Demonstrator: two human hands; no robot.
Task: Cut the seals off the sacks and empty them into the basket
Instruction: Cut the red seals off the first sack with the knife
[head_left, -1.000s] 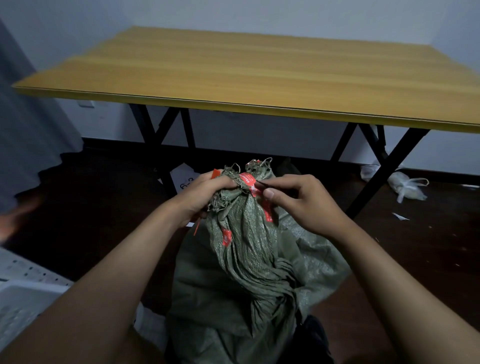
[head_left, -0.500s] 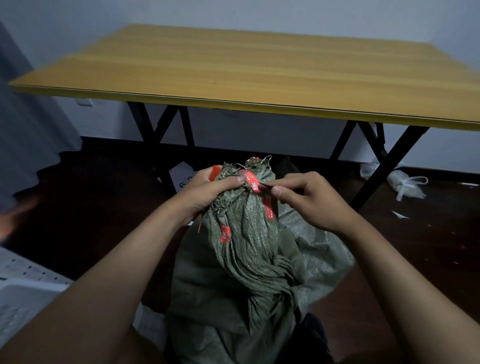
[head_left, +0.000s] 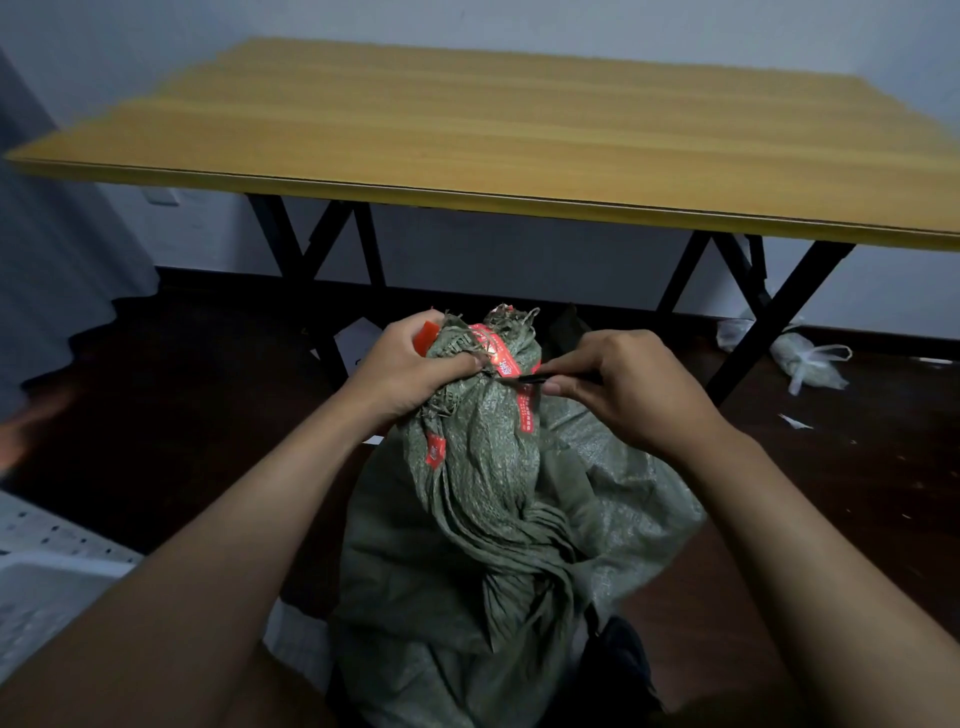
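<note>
A green woven sack (head_left: 483, 519) stands on the dark floor in front of me, its neck bunched and wrapped with a red seal strap (head_left: 501, 358). My left hand (head_left: 410, 371) grips the bunched neck from the left. My right hand (head_left: 628, 384) pinches a thin dark blade (head_left: 530, 379) whose tip touches the red strap on the right side of the neck. A white perforated basket (head_left: 47, 566) shows at the lower left edge.
A wooden folding table (head_left: 493, 140) with black crossed legs (head_left: 322, 260) stands just behind the sack. A tied clear plastic bag (head_left: 805, 358) and paper scraps lie on the floor at right. A grey curtain (head_left: 57, 249) hangs at left.
My right hand has shifted slightly right and down, and the dark blade now shows between its fingers against the strap. The left hand keeps its grip on the neck.
</note>
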